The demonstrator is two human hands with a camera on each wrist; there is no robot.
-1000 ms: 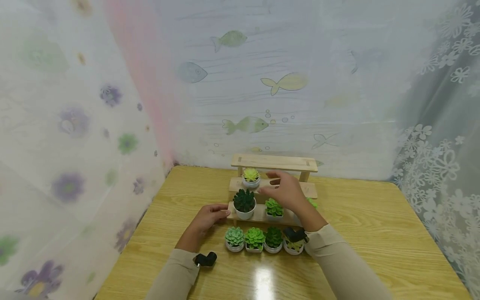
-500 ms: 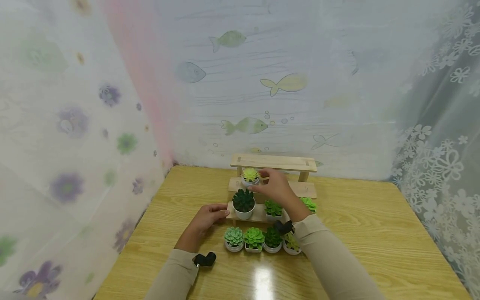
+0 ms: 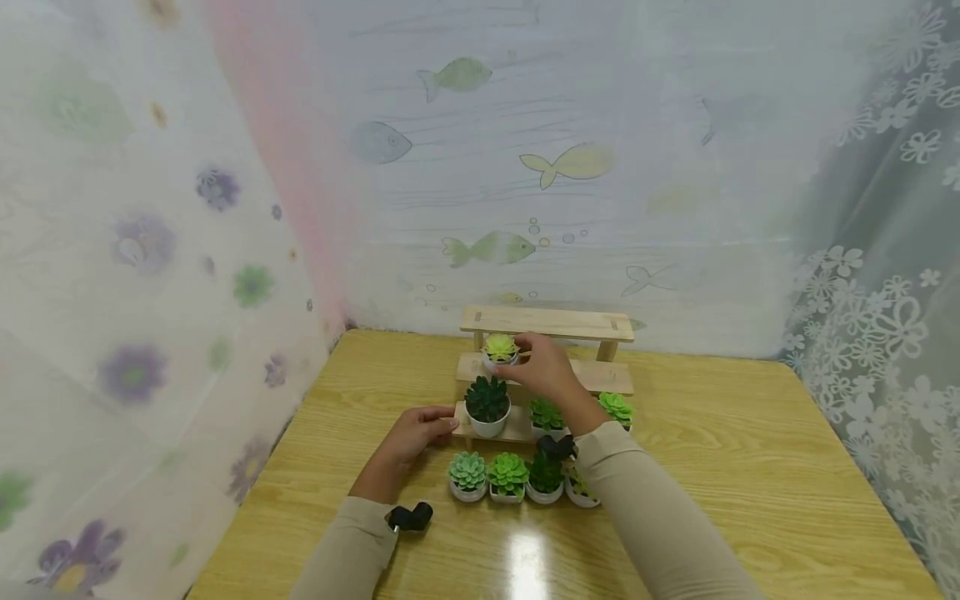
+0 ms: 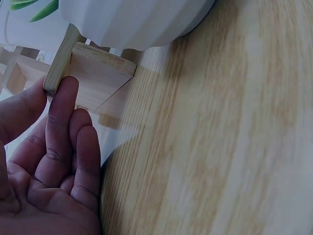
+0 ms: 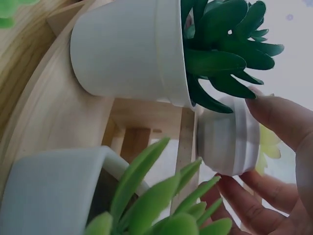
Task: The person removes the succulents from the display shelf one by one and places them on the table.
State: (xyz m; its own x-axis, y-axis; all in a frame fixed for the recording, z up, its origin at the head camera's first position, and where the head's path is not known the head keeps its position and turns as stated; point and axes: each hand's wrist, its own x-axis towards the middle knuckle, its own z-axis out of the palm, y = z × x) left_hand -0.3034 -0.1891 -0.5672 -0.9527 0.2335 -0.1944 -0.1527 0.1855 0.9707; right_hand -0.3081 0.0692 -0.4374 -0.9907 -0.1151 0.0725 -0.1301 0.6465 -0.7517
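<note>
A wooden tiered plant stand (image 3: 547,322) stands at the back of the table. My left hand (image 3: 412,435) pinches the left end of its lowest board (image 4: 59,61) between thumb and fingers. On the middle tier, at the left, sits a yellow-green succulent (image 3: 500,347) in a white pot (image 5: 227,137). My right hand (image 3: 543,367) holds that pot, thumb on one side and fingers on the other. Below it, on the lowest tier, a dark green succulent (image 3: 487,405) stands in a white pot. Beside that are a bright green succulent (image 3: 547,414) and another (image 3: 616,407) at the right end.
Several potted succulents line up on the table in front of the stand: a pale green one (image 3: 468,473), a bright green one (image 3: 508,475), a dark green one (image 3: 546,479) and a yellowish one (image 3: 582,487) partly behind my right sleeve. A fish-print curtain (image 3: 480,167) hangs behind.
My right hand has moved left to the yellow-green succulent and closed its fingers on the pot. The left hand stays on the stand's lowest board.
</note>
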